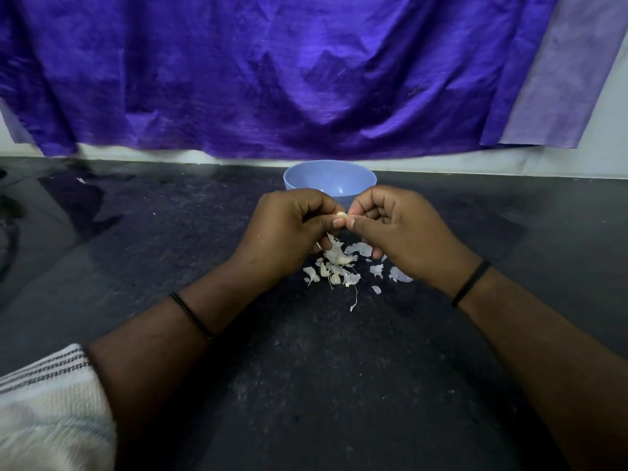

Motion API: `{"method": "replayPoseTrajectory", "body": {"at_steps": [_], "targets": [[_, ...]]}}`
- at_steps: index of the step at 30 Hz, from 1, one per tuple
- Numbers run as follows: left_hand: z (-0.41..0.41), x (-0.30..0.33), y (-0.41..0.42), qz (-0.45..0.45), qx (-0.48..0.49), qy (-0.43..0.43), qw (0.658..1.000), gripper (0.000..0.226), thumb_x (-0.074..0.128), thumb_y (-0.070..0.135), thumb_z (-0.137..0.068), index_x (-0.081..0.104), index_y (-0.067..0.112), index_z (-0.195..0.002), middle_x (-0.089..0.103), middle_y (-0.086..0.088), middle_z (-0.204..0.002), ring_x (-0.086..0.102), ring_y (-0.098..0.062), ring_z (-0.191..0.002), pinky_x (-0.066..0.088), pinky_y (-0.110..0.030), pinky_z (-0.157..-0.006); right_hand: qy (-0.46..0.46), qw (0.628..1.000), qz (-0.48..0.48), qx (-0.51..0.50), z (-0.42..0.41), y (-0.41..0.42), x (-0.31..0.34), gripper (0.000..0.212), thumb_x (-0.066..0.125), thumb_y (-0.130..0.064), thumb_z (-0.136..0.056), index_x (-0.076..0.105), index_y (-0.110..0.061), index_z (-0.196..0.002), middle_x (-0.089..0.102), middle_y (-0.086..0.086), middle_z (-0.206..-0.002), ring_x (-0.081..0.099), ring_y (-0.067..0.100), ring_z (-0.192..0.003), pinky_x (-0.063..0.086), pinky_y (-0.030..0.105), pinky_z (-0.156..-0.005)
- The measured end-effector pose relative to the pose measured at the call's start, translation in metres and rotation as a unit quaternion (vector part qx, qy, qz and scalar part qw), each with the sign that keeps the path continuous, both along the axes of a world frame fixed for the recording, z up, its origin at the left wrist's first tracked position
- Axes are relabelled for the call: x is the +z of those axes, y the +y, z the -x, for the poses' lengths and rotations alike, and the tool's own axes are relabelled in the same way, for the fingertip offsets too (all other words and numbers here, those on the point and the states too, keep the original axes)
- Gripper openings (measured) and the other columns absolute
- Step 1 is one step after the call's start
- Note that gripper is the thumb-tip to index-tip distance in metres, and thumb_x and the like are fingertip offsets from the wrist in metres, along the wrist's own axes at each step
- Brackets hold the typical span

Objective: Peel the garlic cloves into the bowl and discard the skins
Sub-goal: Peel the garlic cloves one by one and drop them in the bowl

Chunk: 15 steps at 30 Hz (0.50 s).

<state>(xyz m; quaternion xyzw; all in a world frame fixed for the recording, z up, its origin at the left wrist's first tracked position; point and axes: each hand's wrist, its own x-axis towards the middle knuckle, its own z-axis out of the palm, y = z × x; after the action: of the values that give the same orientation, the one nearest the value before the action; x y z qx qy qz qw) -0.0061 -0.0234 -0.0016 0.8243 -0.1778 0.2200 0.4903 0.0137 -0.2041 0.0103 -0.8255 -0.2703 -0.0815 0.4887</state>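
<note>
Pale and small, the clove (341, 215) sat pinched between both hands, held up just in front of the bowl (330, 180) and above the counter (306, 385). The left hand (289, 229) had its fingers curled round the clove's near end, thumb pressing it; the right hand (397, 226) pinched the other end between thumb and forefinger, the remaining fingers tucked in. How much skin was left on the clove could not be told, it was mostly hidden.

Directly below lay the skins (343, 263), a loose papery heap on the dark counter, with a few possible cloves mixed in, hard to tell apart. The blue bowl stood beyond the hands, against the wall; what it held was hidden behind the knuckles.

To do this step well, I judged, the left hand should keep the clove steady while the right nail caught the skin's edge at the tip and drew it off in one strip, not crushing the flesh. Flakes should fall onto the heap, not the bowl.

Behind hung a purple cloth (272, 73). No brand, label or writing could be read anywhere.
</note>
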Motion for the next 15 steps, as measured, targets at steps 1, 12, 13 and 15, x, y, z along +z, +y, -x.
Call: {"method": "replayPoseTrajectory", "body": {"at_steps": [1, 12, 13, 15], "targets": [[-0.0001, -0.0001, -0.0001, -0.003, 0.002, -0.003, 1.000, 0.006, 0.075, 0.008, -0.086, 0.075, 0.014, -0.087, 0.071, 0.009, -0.066, 0.068, -0.009, -0.055, 0.059, -0.031, -0.058, -0.008, 1.000, 0.003, 0.000, -0.0002, 0.0003, -0.0003, 0.010, 0.070, -0.017, -0.092, 0.065, -0.018, -0.083, 0.062, -0.009, -0.070, 0.053, -0.001, -0.051, 0.043, 0.015, -0.051], [0.0005, 0.0008, 0.0004, -0.071, 0.010, -0.044, 0.996, 0.001, 0.074, 0.010, -0.088, 0.074, 0.010, -0.089, 0.068, 0.010, -0.070, 0.067, -0.002, -0.059, 0.056, -0.022, -0.057, -0.024, 1.000, 0.000, -0.008, 0.0014, 0.0034, -0.0008, 0.014, 0.061, -0.017, -0.094, 0.060, -0.024, -0.082, 0.057, -0.019, -0.061, 0.049, 0.001, -0.054, 0.048, 0.028, -0.056], [0.0004, 0.0007, 0.0012, -0.075, 0.012, -0.047, 0.996, 0.001, 0.074, 0.011, -0.089, 0.074, 0.012, -0.090, 0.068, 0.009, -0.072, 0.067, -0.001, -0.060, 0.055, -0.020, -0.057, -0.023, 1.000, -0.006, -0.011, 0.0015, 0.0035, -0.0004, 0.013, 0.060, -0.017, -0.094, 0.060, -0.023, -0.083, 0.058, -0.016, -0.062, 0.050, 0.002, -0.055, 0.046, 0.026, -0.056], [0.0000, 0.0010, 0.0020, -0.089, 0.014, -0.054, 0.994, 0.001, 0.073, 0.014, -0.090, 0.073, 0.014, -0.091, 0.069, 0.007, -0.077, 0.067, -0.002, -0.062, 0.054, -0.019, -0.058, -0.021, 0.999, -0.025, -0.020, 0.0011, 0.0027, 0.0006, 0.011, 0.059, -0.016, -0.095, 0.060, -0.021, -0.085, 0.059, -0.009, -0.067, 0.053, 0.007, -0.058, 0.047, 0.029, -0.058]]}}
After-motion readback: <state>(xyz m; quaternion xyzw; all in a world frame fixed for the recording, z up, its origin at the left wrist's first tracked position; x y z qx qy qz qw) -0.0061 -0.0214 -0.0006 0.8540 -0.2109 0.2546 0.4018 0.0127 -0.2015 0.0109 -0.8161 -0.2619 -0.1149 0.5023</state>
